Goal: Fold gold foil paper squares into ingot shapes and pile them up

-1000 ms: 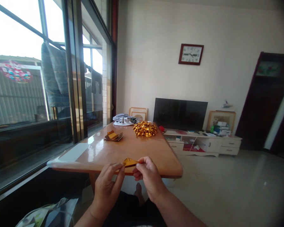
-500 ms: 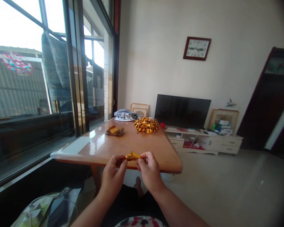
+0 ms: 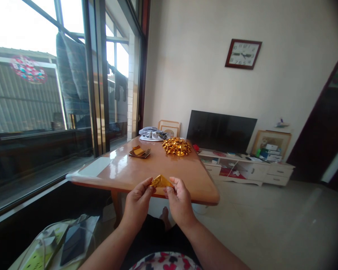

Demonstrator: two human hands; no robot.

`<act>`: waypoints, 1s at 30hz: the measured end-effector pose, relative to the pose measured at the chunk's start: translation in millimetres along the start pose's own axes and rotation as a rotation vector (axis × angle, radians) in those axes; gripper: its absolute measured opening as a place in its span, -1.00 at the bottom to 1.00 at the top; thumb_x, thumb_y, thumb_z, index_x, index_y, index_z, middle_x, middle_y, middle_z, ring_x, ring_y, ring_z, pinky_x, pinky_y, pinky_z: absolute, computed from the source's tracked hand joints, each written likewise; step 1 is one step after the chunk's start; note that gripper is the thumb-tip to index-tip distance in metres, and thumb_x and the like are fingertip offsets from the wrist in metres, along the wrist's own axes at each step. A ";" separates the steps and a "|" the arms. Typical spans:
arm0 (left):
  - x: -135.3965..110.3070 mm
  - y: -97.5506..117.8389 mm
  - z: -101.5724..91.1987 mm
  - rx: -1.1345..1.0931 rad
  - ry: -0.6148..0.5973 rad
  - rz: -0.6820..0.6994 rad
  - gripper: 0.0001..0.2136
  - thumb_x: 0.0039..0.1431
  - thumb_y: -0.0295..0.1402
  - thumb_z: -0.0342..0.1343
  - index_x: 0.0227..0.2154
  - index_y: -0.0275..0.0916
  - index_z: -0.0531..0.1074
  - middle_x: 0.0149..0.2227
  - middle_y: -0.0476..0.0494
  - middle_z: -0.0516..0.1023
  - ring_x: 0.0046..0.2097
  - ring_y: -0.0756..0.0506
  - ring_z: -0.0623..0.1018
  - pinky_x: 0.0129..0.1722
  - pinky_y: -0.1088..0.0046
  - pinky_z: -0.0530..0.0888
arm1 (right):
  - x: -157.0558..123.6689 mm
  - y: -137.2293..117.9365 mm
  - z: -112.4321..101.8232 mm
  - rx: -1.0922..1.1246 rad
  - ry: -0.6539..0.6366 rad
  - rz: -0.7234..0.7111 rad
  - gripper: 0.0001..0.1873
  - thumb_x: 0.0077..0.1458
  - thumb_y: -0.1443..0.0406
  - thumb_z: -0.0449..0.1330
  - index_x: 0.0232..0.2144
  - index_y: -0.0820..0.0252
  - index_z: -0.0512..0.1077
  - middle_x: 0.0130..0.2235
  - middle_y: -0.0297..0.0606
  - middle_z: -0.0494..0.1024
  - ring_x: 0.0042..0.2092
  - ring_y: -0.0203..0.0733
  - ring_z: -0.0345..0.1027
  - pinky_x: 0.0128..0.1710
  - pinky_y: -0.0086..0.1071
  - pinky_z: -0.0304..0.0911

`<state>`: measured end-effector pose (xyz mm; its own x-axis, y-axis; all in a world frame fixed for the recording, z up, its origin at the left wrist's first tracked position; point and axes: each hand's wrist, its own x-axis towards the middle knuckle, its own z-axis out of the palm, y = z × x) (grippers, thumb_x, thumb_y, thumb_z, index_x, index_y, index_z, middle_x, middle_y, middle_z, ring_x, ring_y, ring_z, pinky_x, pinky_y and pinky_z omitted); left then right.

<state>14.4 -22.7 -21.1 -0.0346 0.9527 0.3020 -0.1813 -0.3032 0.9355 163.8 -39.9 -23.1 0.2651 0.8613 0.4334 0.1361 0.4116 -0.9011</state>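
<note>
A person sits at a table, both forearms reaching forward. Held up just over the table's near edge is a small gold paper triangle, pinched at its two lower corners. The left hand grips one corner between thumb and fingertips, and the right hand presses the other the same way; neither hand is spread. Holding it from both sides seems to keep the folds closed and clear of the surface.

The glossy orange-brown table runs away from the person beside a tall window. Farther along it lie a small stack of gold paper and, near the far end, a heaped gold paper cluster, both well out of reach of the fingers. Folded cloth sits behind them. Past the table stand a dark TV on a white cabinet, and a wall clock above.
</note>
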 end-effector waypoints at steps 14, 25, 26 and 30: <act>3.3 -1.0 -2.1 0.126 0.011 0.047 -0.58 0.12 -0.21 0.25 0.02 -0.25 0.56 -0.09 -0.19 0.68 -0.05 -0.21 0.64 0.05 0.23 0.51 | -0.9 -1.8 -3.4 -0.123 -0.071 -0.074 -0.60 0.24 0.21 0.09 0.09 0.07 0.47 -0.08 -0.17 0.62 -0.10 -0.04 0.52 -0.05 -0.19 0.42; 5.9 -0.1 -1.0 0.192 -0.017 0.126 -0.65 0.11 -0.20 0.24 -0.07 -0.22 0.61 -0.12 -0.16 0.69 -0.08 -0.21 0.65 -0.02 0.26 0.55 | -0.7 -5.0 -5.1 -0.165 -0.069 -0.120 -0.62 0.24 0.24 0.09 0.07 0.03 0.49 -0.06 -0.21 0.62 -0.04 -0.03 0.52 0.00 -0.21 0.40; 6.3 -0.1 -0.7 0.184 -0.016 0.127 -0.65 0.11 -0.21 0.24 -0.06 -0.22 0.60 -0.10 -0.16 0.69 -0.06 -0.21 0.64 -0.01 0.26 0.55 | -0.6 -4.8 -5.3 -0.170 -0.068 -0.119 -0.62 0.24 0.24 0.09 0.07 0.03 0.49 -0.05 -0.21 0.61 -0.03 -0.03 0.51 0.01 -0.20 0.40; 7.8 -0.9 -1.1 0.185 -0.018 0.128 -0.64 0.12 -0.23 0.23 -0.04 -0.23 0.59 -0.06 -0.18 0.67 -0.03 -0.22 0.63 0.03 0.22 0.54 | -0.2 -3.0 -6.1 -0.185 -0.071 -0.118 -0.59 0.25 0.25 0.08 0.12 0.03 0.46 0.01 -0.19 0.59 0.03 -0.01 0.49 0.05 -0.17 0.39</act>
<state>13.2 -15.0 -19.8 -0.0283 0.9059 0.4225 0.0069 -0.4225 0.9063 169.2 -43.2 -20.4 0.1703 0.8320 0.5280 0.3364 0.4546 -0.8247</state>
